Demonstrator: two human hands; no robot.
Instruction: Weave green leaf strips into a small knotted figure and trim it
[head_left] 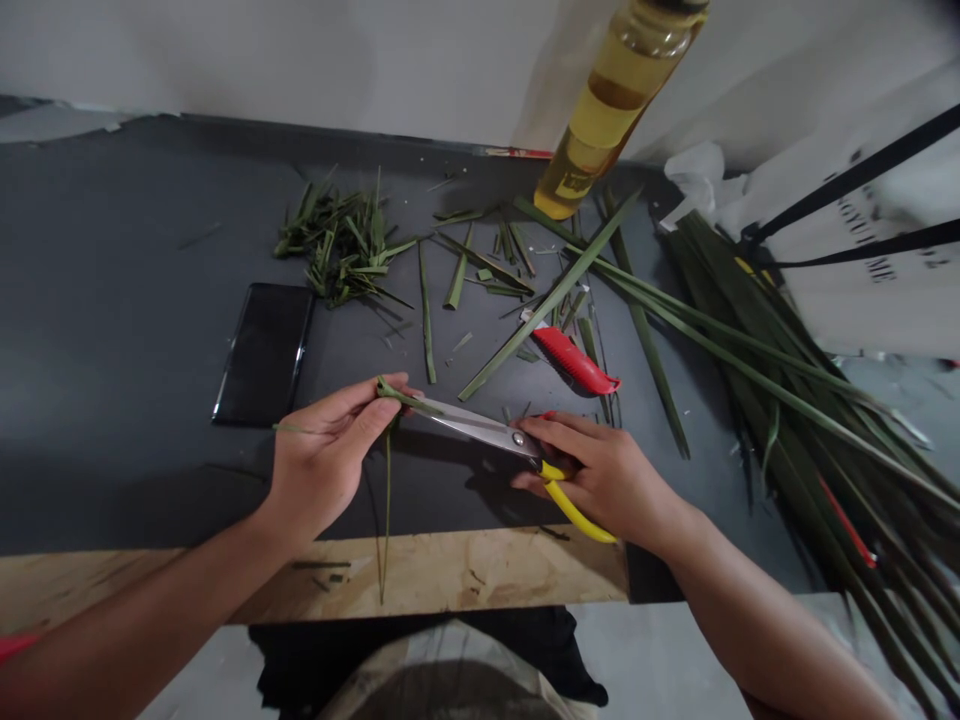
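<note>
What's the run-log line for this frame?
left hand: pinching green leaf strip | right hand: holding yellow-handled scissors, blade tips at strip | nearby: black smartphone, leaf-clipping pile

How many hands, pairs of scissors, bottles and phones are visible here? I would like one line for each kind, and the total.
Left hand and right hand: 2 hands
Scissors: 1 pair
Bottle: 1
Phone: 1
Total: 5

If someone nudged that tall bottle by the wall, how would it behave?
The bottle likely feels heavy, holding much yellow liquid. Its tall, narrow shape may tip under a high push; its rounded body might then roll.
</note>
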